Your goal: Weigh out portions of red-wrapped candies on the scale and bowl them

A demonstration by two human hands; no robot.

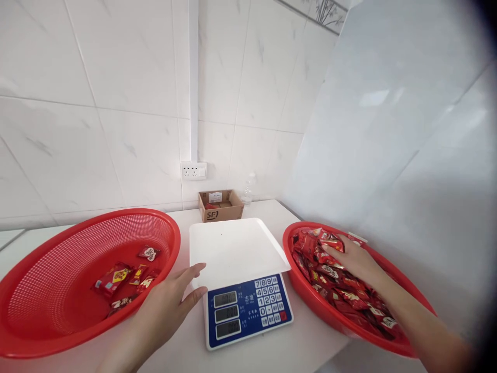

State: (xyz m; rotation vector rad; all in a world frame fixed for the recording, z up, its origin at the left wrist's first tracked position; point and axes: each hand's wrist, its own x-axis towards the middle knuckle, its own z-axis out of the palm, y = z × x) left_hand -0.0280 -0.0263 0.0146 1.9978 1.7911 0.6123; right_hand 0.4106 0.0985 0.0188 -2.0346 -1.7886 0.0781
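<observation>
My left hand lies open, fingers stretched toward the near left corner of the scale's white tray, holding nothing. It rests just right of the left red basket, which holds several red snack packets. My right hand reaches into the right red basket, fingers laid on a heap of red packets; whether it grips one is hidden. The digital scale, with a blue keypad face, sits between the two baskets.
A small cardboard box stands behind the scale against the tiled wall, with a clear plastic bottle beside it. A wall socket sits above. The white counter meets a white wall at the right.
</observation>
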